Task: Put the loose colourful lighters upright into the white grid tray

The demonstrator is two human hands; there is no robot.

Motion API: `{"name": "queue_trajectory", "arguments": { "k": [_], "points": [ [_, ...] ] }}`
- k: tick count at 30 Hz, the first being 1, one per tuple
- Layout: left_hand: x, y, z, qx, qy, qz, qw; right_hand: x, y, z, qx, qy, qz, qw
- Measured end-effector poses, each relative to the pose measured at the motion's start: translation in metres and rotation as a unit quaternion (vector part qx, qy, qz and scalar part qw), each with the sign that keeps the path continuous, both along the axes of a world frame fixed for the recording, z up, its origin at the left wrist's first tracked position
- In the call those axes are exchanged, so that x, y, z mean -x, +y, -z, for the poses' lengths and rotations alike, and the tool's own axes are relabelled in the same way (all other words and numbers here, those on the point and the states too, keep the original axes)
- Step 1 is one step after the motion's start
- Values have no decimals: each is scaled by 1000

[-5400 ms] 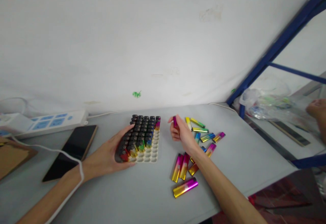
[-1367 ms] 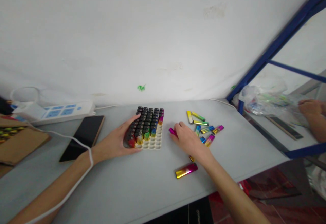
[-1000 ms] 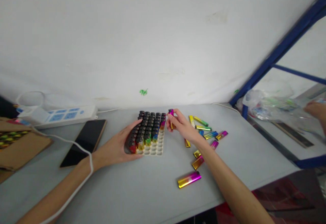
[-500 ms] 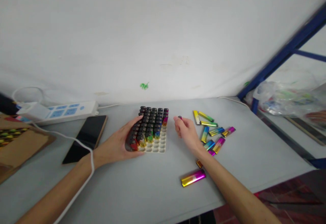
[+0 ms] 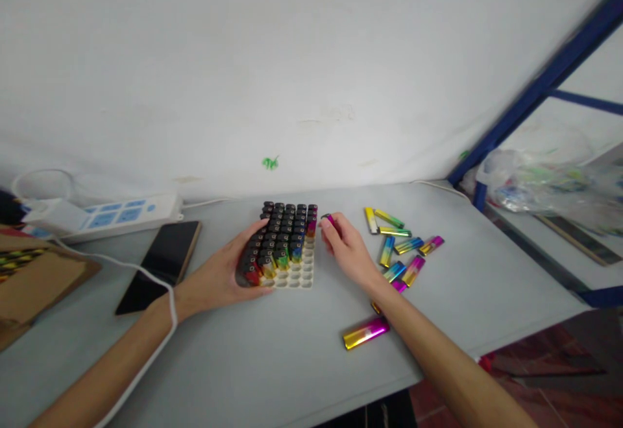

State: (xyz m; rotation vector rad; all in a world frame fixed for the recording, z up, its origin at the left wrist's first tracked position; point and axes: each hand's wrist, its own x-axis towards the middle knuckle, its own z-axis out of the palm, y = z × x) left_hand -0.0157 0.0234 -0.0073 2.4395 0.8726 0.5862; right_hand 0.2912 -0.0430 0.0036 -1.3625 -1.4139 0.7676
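A cream tray with round holes stands on the grey table, most holes filled with upright lighters with black tops. My left hand wraps round the tray's near left corner. My right hand is closed on a magenta lighter, held just right of the tray's far right corner. Several loose rainbow-coloured lighters lie to the right of that hand. One gold and magenta lighter lies alone nearer the front edge.
A dark phone lies left of the tray, with a white power strip behind it by the wall. A brown cardboard piece sits at the far left. A blue metal frame and a plastic bag stand at the right.
My right hand picked a magenta lighter from the loose pile and has brought it back beside the tray's far right corner. My left hand has stayed on the tray.
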Motion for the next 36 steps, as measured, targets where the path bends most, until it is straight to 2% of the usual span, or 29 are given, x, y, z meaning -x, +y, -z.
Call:
{"name": "queue_trajectory", "arguments": {
  "k": [5, 10, 15, 19, 26, 31, 36],
  "points": [
    [0, 0, 2, 8, -13, -8, 1000, -5, -1, -6, -76, -76, 24, 994],
    [-1, -2, -1, 13, -3, -4, 1000, -6, -4, -14, -43, -116, 19, 992],
    [-3, -5, -7, 7, 15, -6, 1000, -8, 0, -6, -13, -153, -11, 988],
    [-3, -7, -9, 14, 21, -7, 1000, -13, 3, -5, -26, -193, -54, 979],
    [-3, -7, -10, 22, 22, -3, 1000, -17, 7, -14, -14, -281, -88, 955],
    [-4, -7, -11, 17, 23, -8, 1000, -23, 11, -25, -19, -362, -121, 924],
    [-6, -7, -15, 16, 27, -3, 1000, -16, 14, -29, -1, -418, -81, 905]
  ]
}}
